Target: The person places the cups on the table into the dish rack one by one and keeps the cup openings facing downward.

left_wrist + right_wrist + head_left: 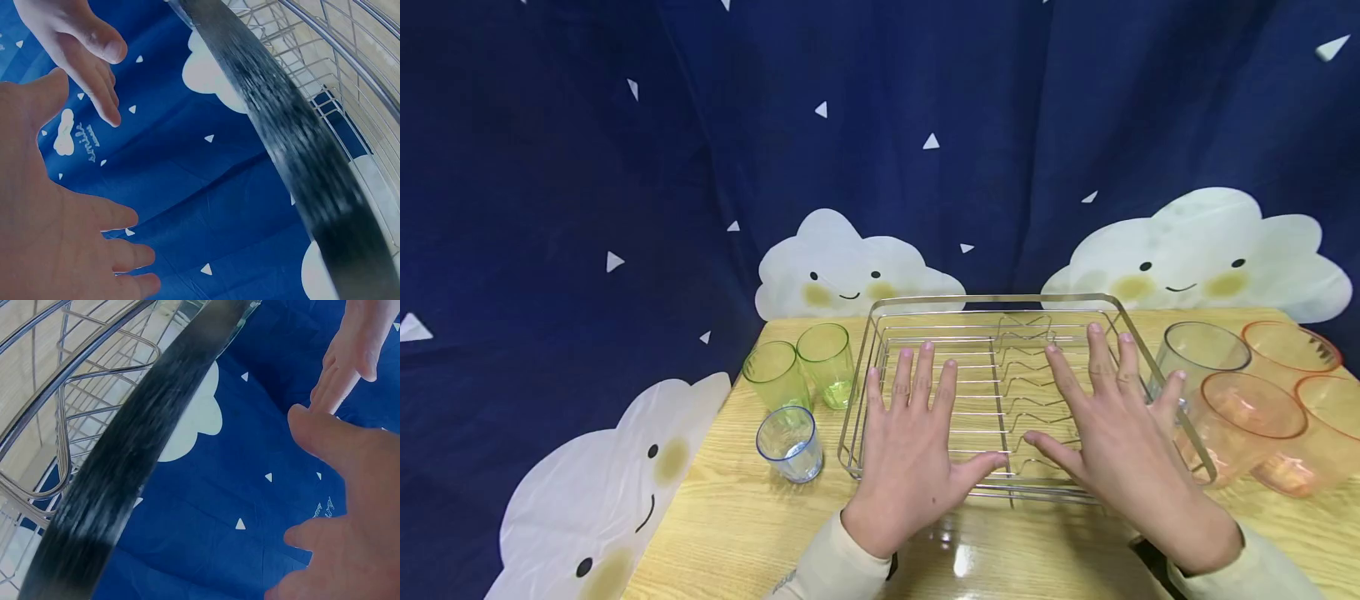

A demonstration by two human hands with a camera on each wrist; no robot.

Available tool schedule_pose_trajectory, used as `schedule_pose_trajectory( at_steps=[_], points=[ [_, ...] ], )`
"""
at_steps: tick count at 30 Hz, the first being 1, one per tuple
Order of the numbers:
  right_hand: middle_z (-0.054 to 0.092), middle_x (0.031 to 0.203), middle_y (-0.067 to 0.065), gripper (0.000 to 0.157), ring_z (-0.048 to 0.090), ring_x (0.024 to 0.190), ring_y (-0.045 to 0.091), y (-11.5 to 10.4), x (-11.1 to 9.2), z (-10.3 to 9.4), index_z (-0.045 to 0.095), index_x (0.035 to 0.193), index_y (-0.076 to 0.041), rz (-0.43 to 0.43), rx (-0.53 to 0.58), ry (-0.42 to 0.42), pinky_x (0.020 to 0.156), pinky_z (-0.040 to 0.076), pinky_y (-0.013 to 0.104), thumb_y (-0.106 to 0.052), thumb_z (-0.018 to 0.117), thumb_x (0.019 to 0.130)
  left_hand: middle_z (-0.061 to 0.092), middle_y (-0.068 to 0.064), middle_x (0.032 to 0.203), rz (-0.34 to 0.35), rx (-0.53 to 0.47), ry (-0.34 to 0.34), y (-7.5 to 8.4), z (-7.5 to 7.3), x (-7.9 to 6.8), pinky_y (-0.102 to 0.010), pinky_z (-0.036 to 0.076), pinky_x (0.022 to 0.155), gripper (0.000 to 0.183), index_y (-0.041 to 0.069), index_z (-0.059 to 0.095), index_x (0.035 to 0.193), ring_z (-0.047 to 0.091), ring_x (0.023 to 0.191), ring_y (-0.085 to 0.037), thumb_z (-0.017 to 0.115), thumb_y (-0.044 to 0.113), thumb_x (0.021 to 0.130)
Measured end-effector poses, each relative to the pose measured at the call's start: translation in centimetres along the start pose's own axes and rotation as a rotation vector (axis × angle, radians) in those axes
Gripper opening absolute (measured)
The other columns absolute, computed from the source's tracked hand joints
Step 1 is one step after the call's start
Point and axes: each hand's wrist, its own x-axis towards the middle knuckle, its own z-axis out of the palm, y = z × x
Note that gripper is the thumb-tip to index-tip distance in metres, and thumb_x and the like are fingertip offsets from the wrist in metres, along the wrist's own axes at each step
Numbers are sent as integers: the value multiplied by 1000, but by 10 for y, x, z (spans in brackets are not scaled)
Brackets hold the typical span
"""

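Note:
Both hands are held palm down over a metal wire dish rack (1000,297), fingers spread and holding nothing. My left hand (913,450) overlaps the rack's left part in the head view, its thumb pointing toward the middle. Over the right part is my right hand (1123,433), its little finger near the rack's right rim. The left wrist view shows the left palm (56,231) above the rim's flat metal band (281,131). In the right wrist view the right hand (362,512) appears with bare, extended fingers beside the same kind of band (137,444).
Left of the rack stand two green glasses (775,375) and a short blue-rimmed glass (792,446). To its right are a clear dark-rimmed glass (1206,346) and several orange glasses (1255,417). A wooden table (715,517) carries everything, with a dark blue cloud-print curtain (880,167) behind.

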Motion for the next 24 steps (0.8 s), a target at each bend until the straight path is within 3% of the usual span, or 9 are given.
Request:
schedule_pose_trajectory(
  at_steps=[11,14,16,19,21,24],
  points=[
    [10,165,25,96,23,145,53,3,-2,-1,31,156,-18,-23,-2,-6,100,12,88,-52,75,77,14,-11,168,37,-39,4,2,2,-1,-66,18,119,100,18,28,157,24,153,-32,32,87,84],
    [23,162,23,84,32,143,49,4,-2,-2,39,152,-16,-65,3,39,103,21,83,-56,66,83,15,-11,167,36,-49,7,2,3,-2,-66,18,119,100,18,28,157,29,151,-33,32,86,84],
    [36,157,23,75,39,139,47,5,-2,-3,47,147,-13,-97,14,83,103,28,77,-63,53,91,16,-12,167,35,-51,14,2,3,-2,-66,18,118,100,17,28,157,30,151,-33,32,86,85],
    [53,144,22,78,50,130,45,5,-2,-5,57,138,-9,-145,44,157,98,39,69,-69,28,98,18,-12,167,39,-60,25,2,3,-2,-67,19,118,98,16,28,157,30,151,-33,36,83,86],
    [60,136,21,82,56,123,44,4,-1,-6,61,132,-6,-171,74,202,93,45,65,-68,19,99,19,-12,167,43,-66,36,2,3,-2,-66,20,118,94,16,29,156,30,151,-33,40,79,88],
    [68,123,17,76,63,111,40,4,0,-7,65,126,-5,-201,121,247,84,51,59,-64,24,101,25,-13,165,46,-87,62,0,4,-3,-64,23,118,85,14,32,154,30,150,-33,48,69,92]
  ],
)
